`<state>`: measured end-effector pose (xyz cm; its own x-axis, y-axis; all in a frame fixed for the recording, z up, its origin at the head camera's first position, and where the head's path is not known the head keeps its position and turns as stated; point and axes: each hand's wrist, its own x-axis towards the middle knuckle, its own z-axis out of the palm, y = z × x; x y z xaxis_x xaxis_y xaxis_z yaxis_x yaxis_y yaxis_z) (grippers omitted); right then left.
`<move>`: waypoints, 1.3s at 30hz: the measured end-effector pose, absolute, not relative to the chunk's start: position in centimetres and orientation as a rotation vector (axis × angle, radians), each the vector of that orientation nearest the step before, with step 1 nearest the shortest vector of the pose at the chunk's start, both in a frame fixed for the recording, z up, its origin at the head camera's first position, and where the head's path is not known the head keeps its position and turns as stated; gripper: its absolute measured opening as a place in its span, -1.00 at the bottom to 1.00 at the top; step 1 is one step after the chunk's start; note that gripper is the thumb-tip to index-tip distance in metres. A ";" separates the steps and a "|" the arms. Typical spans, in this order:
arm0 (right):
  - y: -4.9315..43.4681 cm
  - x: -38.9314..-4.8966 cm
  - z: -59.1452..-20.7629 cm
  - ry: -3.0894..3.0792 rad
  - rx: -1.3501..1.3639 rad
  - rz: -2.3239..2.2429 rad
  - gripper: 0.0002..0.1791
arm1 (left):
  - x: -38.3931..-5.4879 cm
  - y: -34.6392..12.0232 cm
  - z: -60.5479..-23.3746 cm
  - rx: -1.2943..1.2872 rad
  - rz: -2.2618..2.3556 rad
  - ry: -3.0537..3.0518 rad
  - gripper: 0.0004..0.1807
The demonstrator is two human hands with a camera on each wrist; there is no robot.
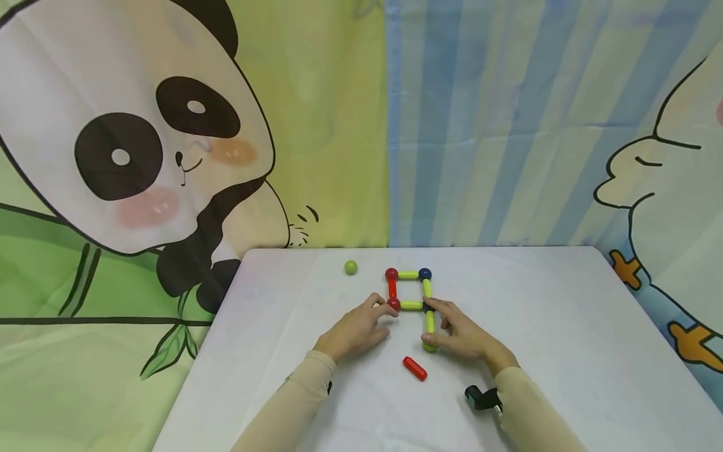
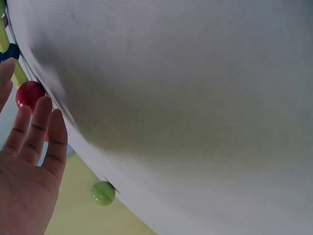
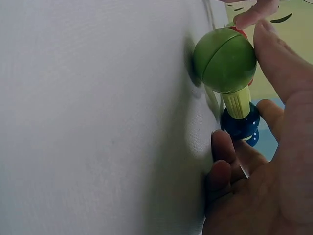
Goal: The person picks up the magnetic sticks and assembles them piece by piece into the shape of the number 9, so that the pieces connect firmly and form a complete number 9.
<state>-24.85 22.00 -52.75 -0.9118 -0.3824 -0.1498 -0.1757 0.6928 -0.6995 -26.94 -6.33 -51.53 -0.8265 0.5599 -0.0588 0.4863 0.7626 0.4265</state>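
Observation:
A flat square of magnetic rods and balls lies on the table, with red balls (image 1: 391,274) on its left and dark blue balls (image 1: 425,274) on its right. One red rod (image 1: 392,289) forms the left side; the other sides are yellow-green. My left hand (image 1: 356,329) has its fingertips at the near red ball (image 2: 30,95), fingers slightly bent. From the near blue ball (image 3: 239,121), another yellow-green rod (image 1: 430,322) runs toward me to a green ball (image 3: 225,61). My right hand (image 1: 469,336) rests its thumb against that green ball and its index finger by the blue one.
A loose red rod (image 1: 415,368) lies nearer me, between the forearms. A separate green ball (image 1: 351,267) sits near the far edge of the white table (image 1: 565,326). Behind stands a printed curtain (image 1: 333,125). A black device (image 1: 482,398) is at the right wrist.

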 end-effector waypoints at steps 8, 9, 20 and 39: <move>22.2 -24.6 -52.8 2.582 -0.462 -1.050 0.12 | -26.3 -6.8 -51.4 0.882 0.643 2.755 -0.62; 22.2 -24.6 -52.8 2.582 -0.466 -1.056 0.13 | -26.3 -6.8 -51.4 0.890 0.649 2.757 -0.62; 22.5 -24.7 -53.5 2.529 -0.483 -1.113 0.16 | -25.7 -7.0 -51.6 0.917 0.647 2.707 -0.62; 22.7 -24.7 -53.1 2.520 -0.507 -1.142 0.16 | -23.9 -5.3 -51.5 1.146 0.581 2.526 -0.48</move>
<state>-24.70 22.65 -53.08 -0.8832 -0.4454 -0.1469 -0.1832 0.6160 -0.7661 -23.93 -5.27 -51.46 -0.6337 0.7659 -0.1085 0.6417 0.5988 0.4793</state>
